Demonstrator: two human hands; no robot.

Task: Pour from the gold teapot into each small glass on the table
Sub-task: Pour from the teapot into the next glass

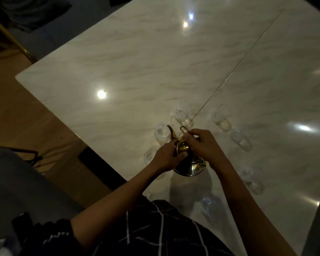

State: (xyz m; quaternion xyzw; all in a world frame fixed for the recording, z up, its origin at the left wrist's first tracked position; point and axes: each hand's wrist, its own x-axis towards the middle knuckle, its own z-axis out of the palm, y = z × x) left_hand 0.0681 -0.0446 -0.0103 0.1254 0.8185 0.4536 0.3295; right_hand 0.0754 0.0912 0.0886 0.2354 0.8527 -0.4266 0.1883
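Observation:
The gold teapot [189, 166] is tilted over the marble table [137, 61], with its curved spout [172, 133] aimed at a small clear glass [161, 131]. My left hand [167, 157] holds the pot's upper body near the lid. My right hand [204, 145] grips its thin wire handle [183, 129]. Several other small clear glasses stand in a loose ring around the pot: one at the far middle [182, 112], one at the far right [221, 116], one to the right [241, 138], one at the near right [251, 179] and one beside my left wrist [149, 156].
Another glass [209, 207] stands close to my body at the table's near edge. A thin gold seam [229, 78] crosses the tabletop diagonally. The table's left edge [50, 106] drops to a wooden floor. A grey chair [17, 182] is at the lower left.

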